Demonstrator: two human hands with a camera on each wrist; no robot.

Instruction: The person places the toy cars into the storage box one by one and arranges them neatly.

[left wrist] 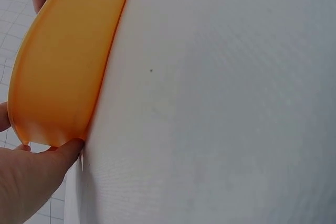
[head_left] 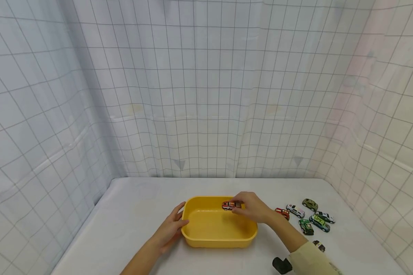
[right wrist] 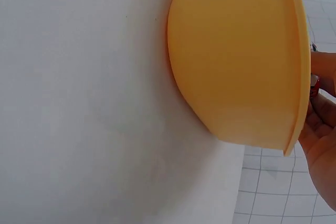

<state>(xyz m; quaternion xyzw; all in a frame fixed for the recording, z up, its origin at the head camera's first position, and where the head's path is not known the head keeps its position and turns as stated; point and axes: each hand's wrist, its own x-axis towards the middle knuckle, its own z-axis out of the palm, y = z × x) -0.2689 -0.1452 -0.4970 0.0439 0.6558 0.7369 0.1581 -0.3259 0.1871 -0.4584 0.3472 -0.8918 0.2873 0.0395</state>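
The right hand (head_left: 252,207) pinches a small orange toy car (head_left: 228,205) in its curled fingertips and holds it over the far right part of the yellow tub (head_left: 218,240), just inside the far rim. The left hand (head_left: 172,227) lies with fingers nearly straight against the tub's left wall, steadying it rather than gripping it. The tub sits on the white table (head_left: 130,214), near the middle of the front edge, and it looks bare inside apart from the car held above it.

Judging from this, the step in hand is lowering a car into the tub. The next move would call for the fingers to loosen so the car lands on the floor of the tub, while the left hand keeps the tub from sliding.

To the right of the tub, 6 or so other toy cars (head_left: 308,218) lie loose on the table, well apart from the left hand; a dark one sits near the right sleeve.

Only the head view shows those cars and both hands together. The left wrist view shows a fingertip (left wrist: 65,150) touching the tub's outer wall (left wrist: 58,66) where it meets the table. The right wrist view shows a sliver of red car (right wrist: 314,86) beyond the tub's rim (right wrist: 300,66), beside the palm.
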